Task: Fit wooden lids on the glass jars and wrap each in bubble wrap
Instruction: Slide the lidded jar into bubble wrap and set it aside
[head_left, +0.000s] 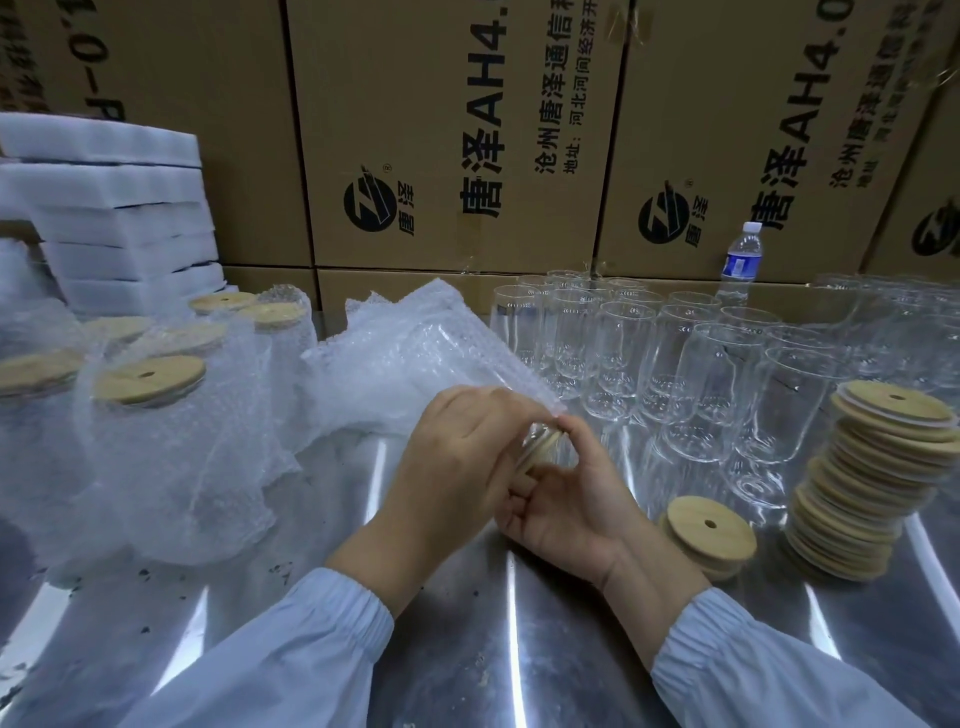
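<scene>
Head view. About six wrapped jars (150, 431) stand left of the fingers, lidded and sleeved: done. The current jar (539, 435) lies tilted in a loose bubble wrap sheet (395, 364) just beyond the fingers, mouth end toward them. Left hand (457, 467) fingers (498, 410) are curled over the mouth end. Right hand (566, 499) pinches the wooden lid (540, 457) at the rim. My read is that the lid is being seated and the wrap isn't closed yet.

Right of the fingers:
- many bare jars (717, 384), smooth clear glass, narrowing toward the base
- a leaning lid stack (872, 478) of flat pale discs with centre holes
- a few loose lids (709, 530)

The counter (467, 623) is polished metal. Most of the batch is left.
</scene>
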